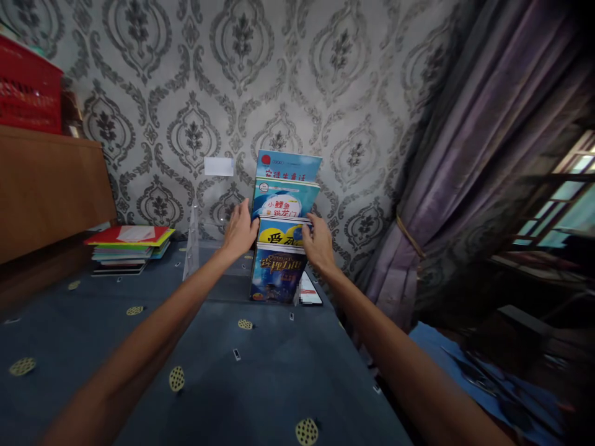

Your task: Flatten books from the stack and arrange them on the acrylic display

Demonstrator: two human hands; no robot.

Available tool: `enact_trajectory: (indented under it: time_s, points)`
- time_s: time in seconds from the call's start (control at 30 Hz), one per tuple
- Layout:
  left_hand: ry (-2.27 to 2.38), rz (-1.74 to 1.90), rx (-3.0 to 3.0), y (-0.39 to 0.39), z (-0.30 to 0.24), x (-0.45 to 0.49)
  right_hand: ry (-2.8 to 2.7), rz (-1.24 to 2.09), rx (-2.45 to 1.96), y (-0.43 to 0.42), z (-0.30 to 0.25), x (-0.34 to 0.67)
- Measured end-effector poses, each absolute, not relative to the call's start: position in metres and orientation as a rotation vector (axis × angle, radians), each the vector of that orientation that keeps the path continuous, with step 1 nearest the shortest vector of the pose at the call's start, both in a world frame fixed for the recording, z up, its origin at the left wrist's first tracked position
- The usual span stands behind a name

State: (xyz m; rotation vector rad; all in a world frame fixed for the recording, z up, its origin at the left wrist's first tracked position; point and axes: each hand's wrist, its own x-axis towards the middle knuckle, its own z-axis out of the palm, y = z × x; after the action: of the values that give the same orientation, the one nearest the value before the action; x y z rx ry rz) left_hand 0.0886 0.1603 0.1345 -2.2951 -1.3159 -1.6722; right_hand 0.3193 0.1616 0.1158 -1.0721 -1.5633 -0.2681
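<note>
A tiered clear stand (193, 248) bears children's books in rising steps against the wall. At the front is a dark blue book (276, 275) with gold lettering. Behind it stands a blue and yellow book (281, 232). Higher up are a teal book (286, 197) with a white circle and a light blue book (290, 162) with red lettering. My left hand (240, 230) holds the left edge of the blue and yellow book, thumb against it and fingers partly hidden. On its right edge, my right hand (318, 241) grips with the thumb in front.
To the left lies a stack of books and folders (130, 248). A phone (309, 290) rests right of the stand. Beyond are a wooden cabinet (51, 192) with a red basket (28, 90) on top, and a curtain (418, 186) at the right. Dark patterned cloth (204, 371) covers the table.
</note>
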Motion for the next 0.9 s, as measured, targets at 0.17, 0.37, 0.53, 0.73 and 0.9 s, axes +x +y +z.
enact_trajectory:
  time_s: [0.17, 0.37, 0.53, 0.73, 0.9]
  points:
    - [-1.422, -1.797, -2.383, 0.185, 0.15, 0.087, -1.422, -0.123, -1.139, 0.171, 0.135, 0.322]
    - [-1.313, -1.712, -2.397, 0.187, 0.184, 0.088, -1.573, -0.463, -1.107, 0.17, 0.184, 0.315]
    - [-1.221, -1.462, -2.383, 0.177, 0.206, 0.09, -1.743, -0.711, -1.327, 0.16, 0.207, 0.296]
    - [-1.276, -1.305, -2.283, 0.169, 0.206, 0.09, -1.762, -0.811, -1.381, 0.148, 0.203, 0.286]
    - [-1.29, -1.303, -2.255, 0.171, 0.208, 0.093, -1.748, -0.827, -1.406, 0.147, 0.202, 0.285]
